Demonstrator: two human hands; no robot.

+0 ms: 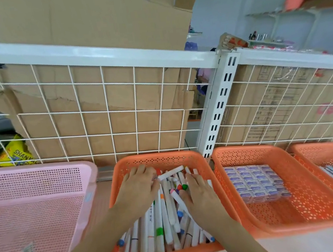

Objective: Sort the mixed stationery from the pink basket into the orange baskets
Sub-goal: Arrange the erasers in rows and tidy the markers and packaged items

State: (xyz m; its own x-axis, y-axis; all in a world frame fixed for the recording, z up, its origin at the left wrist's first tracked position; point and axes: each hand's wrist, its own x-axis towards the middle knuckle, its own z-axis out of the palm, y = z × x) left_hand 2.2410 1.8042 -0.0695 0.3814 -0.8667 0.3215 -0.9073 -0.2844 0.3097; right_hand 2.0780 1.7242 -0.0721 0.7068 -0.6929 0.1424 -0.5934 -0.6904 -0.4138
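left hand (pixel 140 186) flat, fingers straight, on markers (pixel 166 217) in middle orange basket (pixel 156 159) | right hand (pixel 198 191) flat on same pile, fingers straight | pink basket (pixel 34 179) left of both hands | erasers (pixel 254 182) in next orange basket (pixel 245 151)

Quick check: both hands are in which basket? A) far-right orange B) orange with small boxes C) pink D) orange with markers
D: the left hand and right hand both lie on the markers inside the middle orange basket.
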